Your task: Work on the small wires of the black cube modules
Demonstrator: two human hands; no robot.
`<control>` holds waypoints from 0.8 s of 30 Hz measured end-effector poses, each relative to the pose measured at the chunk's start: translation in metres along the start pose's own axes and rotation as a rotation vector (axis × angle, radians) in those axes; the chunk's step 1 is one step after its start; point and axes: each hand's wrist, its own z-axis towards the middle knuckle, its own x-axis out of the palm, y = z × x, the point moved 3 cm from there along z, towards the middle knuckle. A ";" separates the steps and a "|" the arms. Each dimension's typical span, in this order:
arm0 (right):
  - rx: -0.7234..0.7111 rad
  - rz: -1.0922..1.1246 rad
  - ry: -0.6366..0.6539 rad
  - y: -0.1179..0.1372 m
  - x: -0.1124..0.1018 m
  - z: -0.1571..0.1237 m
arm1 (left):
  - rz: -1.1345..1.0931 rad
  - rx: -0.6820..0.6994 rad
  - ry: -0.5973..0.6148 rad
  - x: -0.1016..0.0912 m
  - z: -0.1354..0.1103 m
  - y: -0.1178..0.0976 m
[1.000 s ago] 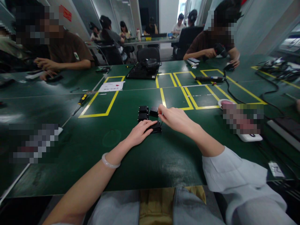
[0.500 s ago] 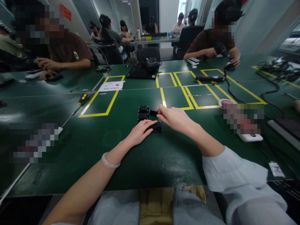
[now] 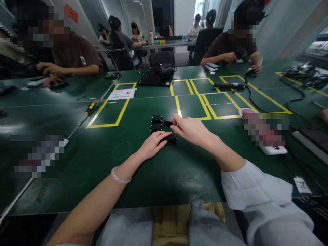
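Several small black box-shaped blocks (image 3: 156, 119) sit close together on the green table in front of me. My left hand (image 3: 151, 145) reaches over the nearest black block (image 3: 171, 137), its fingers along the top and the thumb low on the near side, gripping it against the table. Just above and to the right, my right hand (image 3: 188, 128) is closed in a pinch beside another black block (image 3: 168, 121). A thin dark line shows below its fingertips; what the pinch holds is too small and hidden to make out.
Yellow tape frames mark the green table (image 3: 143, 191). A yellow-black screwdriver (image 3: 90, 108) and a paper sheet (image 3: 122, 94) lie to the left. Rightward are a white-edged device (image 3: 274, 149), a black cylindrical tool (image 3: 229, 85) and cables (image 3: 304, 75). Other people work across the table.
My hands and the black blocks look almost the same, with only a tiny shift of the right hand. The hands of the person at the far left have moved slightly.
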 end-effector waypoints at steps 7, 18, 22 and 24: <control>0.004 -0.037 0.025 0.000 0.001 0.000 | -0.003 -0.013 0.013 -0.001 0.000 -0.001; 0.003 0.004 0.014 0.002 -0.001 -0.002 | 0.003 -0.002 -0.001 0.000 0.000 0.000; 0.002 0.001 0.020 0.001 0.000 -0.001 | 0.002 0.001 0.005 0.000 -0.001 -0.001; 0.012 -0.008 0.030 0.000 0.000 0.000 | 0.001 -0.006 0.007 0.000 -0.001 -0.001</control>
